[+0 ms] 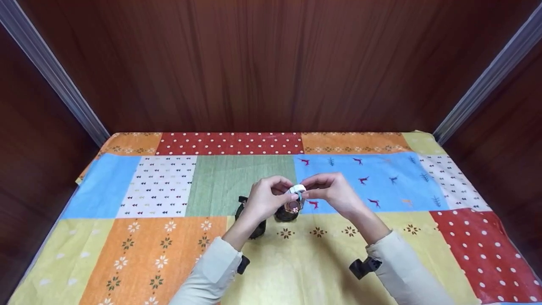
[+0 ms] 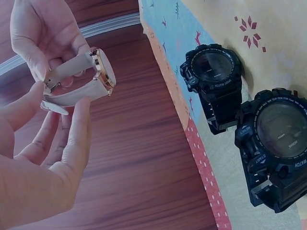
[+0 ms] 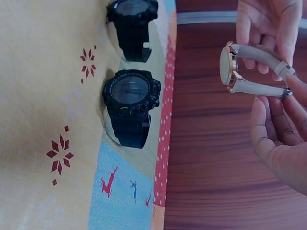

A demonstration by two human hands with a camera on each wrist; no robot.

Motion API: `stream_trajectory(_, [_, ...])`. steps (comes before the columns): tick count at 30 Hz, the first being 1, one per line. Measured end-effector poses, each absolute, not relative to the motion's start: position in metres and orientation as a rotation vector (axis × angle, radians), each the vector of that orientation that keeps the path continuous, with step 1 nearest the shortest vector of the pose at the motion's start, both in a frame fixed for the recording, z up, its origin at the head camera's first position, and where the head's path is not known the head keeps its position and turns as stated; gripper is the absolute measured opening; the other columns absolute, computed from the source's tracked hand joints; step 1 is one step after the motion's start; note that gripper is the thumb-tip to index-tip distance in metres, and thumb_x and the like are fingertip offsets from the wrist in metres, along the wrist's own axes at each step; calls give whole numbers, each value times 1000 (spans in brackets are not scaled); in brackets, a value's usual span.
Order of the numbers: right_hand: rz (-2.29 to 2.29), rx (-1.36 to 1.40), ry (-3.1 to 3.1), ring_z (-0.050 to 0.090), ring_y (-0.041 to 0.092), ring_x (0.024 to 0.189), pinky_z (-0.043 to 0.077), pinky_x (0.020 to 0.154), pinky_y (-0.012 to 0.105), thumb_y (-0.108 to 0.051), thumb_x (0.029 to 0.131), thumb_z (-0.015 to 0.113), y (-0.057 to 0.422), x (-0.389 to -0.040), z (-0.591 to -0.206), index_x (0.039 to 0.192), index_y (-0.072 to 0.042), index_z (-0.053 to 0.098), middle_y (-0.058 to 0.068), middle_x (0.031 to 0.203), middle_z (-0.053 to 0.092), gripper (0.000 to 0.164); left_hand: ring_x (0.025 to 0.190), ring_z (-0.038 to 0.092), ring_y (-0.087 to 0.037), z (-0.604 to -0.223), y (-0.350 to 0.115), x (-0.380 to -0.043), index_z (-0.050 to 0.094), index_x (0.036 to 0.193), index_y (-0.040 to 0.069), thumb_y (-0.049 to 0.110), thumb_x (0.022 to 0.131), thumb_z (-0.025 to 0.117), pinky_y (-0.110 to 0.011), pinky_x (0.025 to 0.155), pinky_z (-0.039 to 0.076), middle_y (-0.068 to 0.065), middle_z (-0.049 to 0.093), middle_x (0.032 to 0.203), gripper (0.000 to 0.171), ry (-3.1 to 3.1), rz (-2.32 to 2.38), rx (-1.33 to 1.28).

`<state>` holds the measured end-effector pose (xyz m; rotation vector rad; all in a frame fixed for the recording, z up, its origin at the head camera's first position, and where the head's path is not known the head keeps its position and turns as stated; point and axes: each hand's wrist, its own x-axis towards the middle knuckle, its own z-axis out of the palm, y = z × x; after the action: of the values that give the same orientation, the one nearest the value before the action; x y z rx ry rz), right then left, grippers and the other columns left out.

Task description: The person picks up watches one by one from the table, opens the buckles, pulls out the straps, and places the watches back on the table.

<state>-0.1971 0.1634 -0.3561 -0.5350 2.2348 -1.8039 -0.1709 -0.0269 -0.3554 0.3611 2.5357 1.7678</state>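
A wristwatch (image 2: 76,93) with a pale strap and a rose-gold case is held in the air between my two hands. Its strap bends round into a loop, the two ends close together near a small buckle. My left hand (image 1: 267,199) pinches the strap, and my right hand (image 1: 334,192) grips it near the ends with thumb and fingers. A pale oval piece (image 2: 55,107) sits beside the strap end. Below, two black digital watches stand on the cloth: one black watch (image 3: 130,91) under the hands, another black watch (image 2: 280,129) by my left wrist.
A patchwork tablecloth (image 1: 317,262) covers the table. Dark wood-grain panels (image 1: 271,67) rise behind it and at both sides, with grey metal strips at the corners.
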Motion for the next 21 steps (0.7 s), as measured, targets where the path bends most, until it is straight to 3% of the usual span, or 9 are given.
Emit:
stream_trajectory(13, [-1797, -541, 2220, 62, 17, 79, 51, 72, 32, -3, 74, 73, 164, -195, -355, 98, 8, 66, 11, 87, 67, 27, 71, 59, -13, -356, -26, -169, 68, 90, 2, 10, 77, 73, -25, 66, 48, -4, 66, 80, 16, 2567, 1789, 426])
stream_trajectory(21, [-1789, -512, 2241, 63, 20, 80, 51, 76, 38, -4, 75, 73, 164, -193, -351, 98, 6, 67, 11, 89, 68, 26, 72, 59, -13, -359, -27, -169, 68, 91, 2, 8, 78, 72, -25, 66, 49, -5, 66, 81, 15, 2554, 1781, 408])
